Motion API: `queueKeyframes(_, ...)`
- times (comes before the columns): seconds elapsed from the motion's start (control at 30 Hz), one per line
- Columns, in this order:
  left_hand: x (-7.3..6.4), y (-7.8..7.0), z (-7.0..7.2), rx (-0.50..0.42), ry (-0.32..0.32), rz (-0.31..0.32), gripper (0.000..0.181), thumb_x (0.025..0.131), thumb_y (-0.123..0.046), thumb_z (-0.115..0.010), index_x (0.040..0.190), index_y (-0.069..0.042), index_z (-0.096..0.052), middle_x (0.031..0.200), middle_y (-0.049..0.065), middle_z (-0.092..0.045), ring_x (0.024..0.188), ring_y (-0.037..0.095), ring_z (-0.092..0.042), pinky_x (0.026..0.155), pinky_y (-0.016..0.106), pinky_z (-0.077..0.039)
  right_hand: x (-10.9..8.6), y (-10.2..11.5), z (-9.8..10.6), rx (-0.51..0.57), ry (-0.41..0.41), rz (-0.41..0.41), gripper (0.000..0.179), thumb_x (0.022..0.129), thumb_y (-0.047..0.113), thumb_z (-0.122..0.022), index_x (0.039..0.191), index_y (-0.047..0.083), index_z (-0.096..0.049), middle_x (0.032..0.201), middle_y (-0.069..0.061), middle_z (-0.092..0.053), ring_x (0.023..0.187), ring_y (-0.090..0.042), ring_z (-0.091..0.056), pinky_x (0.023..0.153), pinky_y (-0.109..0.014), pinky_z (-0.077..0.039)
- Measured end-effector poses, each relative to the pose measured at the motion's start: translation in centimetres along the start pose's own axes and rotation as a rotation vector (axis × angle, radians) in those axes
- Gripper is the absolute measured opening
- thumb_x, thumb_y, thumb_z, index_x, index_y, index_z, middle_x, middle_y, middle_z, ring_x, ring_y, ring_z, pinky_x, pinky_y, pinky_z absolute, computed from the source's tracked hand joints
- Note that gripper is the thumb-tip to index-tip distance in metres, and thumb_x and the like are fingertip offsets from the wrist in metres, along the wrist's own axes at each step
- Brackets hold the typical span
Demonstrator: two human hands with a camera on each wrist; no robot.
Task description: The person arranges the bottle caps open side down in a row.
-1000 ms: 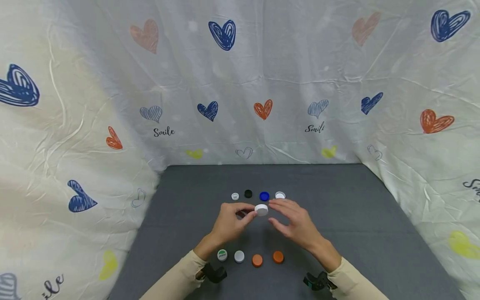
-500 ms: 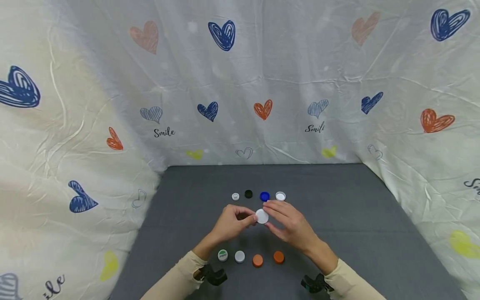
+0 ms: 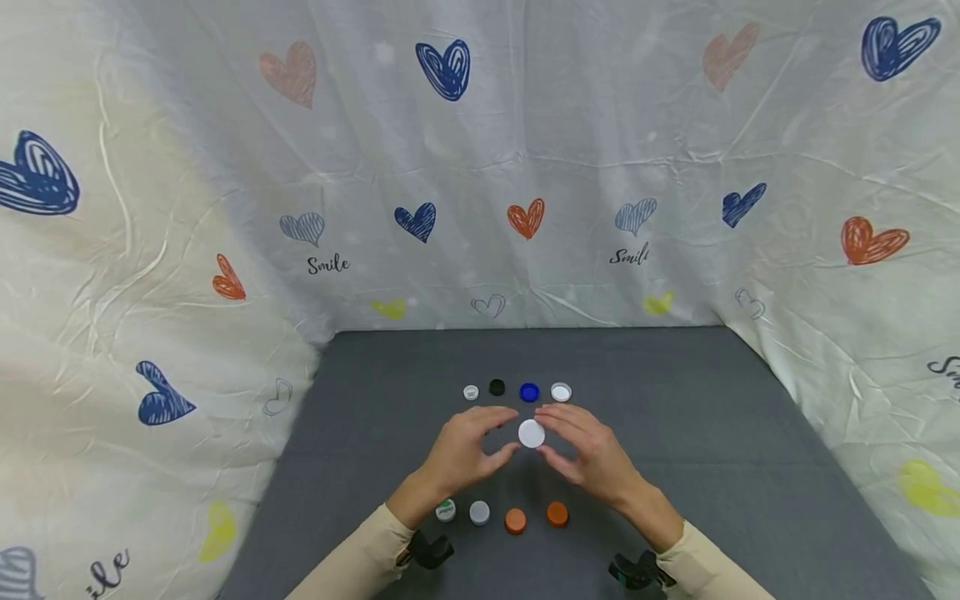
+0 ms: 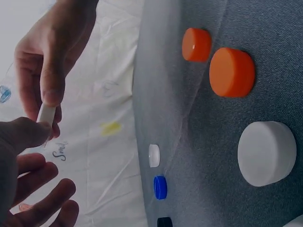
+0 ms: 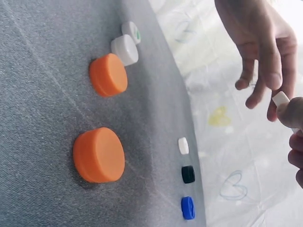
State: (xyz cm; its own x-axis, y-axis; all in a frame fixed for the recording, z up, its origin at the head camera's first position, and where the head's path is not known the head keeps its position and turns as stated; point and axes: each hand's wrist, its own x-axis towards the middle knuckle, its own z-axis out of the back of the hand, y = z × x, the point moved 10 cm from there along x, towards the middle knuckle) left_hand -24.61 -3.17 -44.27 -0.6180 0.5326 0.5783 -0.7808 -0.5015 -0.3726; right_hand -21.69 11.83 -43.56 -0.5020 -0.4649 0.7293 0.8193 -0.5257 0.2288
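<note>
A raised white, round plastic cap (image 3: 532, 433) is pinched by the right hand (image 3: 596, 452); just left of it, the left hand (image 3: 463, 446) has thumb and fingers parted, gripping nothing. Should that single pinch loosen, the cap could drop onto the grey cloth surface (image 3: 690, 417) below it.

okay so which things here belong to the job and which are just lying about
In the job:
raised white cap
right hand, pinching it
left hand, nearby

Lying about, possibly used later:
near row: green-marked cap, plain white cap, two orange caps
far row: small white cap, black cap, blue cap, larger white cap
</note>
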Motion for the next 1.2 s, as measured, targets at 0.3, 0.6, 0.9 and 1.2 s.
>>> queueKeyframes(0.3, 0.6, -2.4, -2.3, 0.152, 0.016, -0.152, 0.037, 0.083, -0.026, -0.083, 0.117, -0.013, -0.074, 0.114, -0.003, -0.074, 0.099, 0.011, -0.069, 0.084, 0.027, -0.057, -1.2, -0.8, 0.5, -0.008, 0.082, -0.092, 0.051, 0.079, 0.019, -0.086, 0.126, 0.013, -0.069, 0.125, -0.007, -0.069, 0.12, -0.025, -0.063, 0.099, -0.045, -0.051)
queueKeyframes(0.6, 2.0, -4.3, -5.5, 0.288, 0.132, -0.159, 0.037, 0.085, -0.034, -0.081, 0.117, -0.017, -0.073, 0.114, -0.007, -0.073, 0.096, 0.01, -0.068, 0.078, 0.026, -0.056, -3.4, -2.0, 2.0, -0.02, 0.084, -0.129, 0.049, 0.076, 0.017, -0.087, 0.122, 0.011, -0.071, 0.121, -0.006, -0.071, 0.114, -0.025, -0.065, 0.104, -0.026, -0.045)
queueKeyframes(0.9, 2.1, -5.9, -10.6, 0.382, 0.299, -0.184, 0.029, 0.085, -0.042, -0.078, 0.107, -0.024, -0.075, 0.101, -0.012, -0.073, 0.083, 0.008, -0.065, 0.067, 0.023, -0.052, -7.3, -3.1, 2.2, -0.094, 0.192, -0.196, 0.044, 0.075, 0.021, -0.089, 0.115, 0.011, -0.073, 0.115, 0.0, -0.072, 0.107, -0.018, -0.068, 0.086, -0.043, -0.056)
queueKeyframes(1.2, 1.8, -6.2, -14.9, 0.455, 0.419, -0.161, 0.019, 0.08, -0.046, -0.08, 0.085, -0.029, -0.072, 0.082, -0.015, -0.069, 0.073, 0.009, -0.062, 0.058, 0.027, -0.043, -10.2, -3.8, 1.4, -0.159, 0.246, -0.218, 0.04, 0.072, 0.021, -0.089, 0.108, 0.01, -0.075, 0.108, 0.001, -0.073, 0.103, -0.016, -0.068, 0.085, -0.041, -0.057)
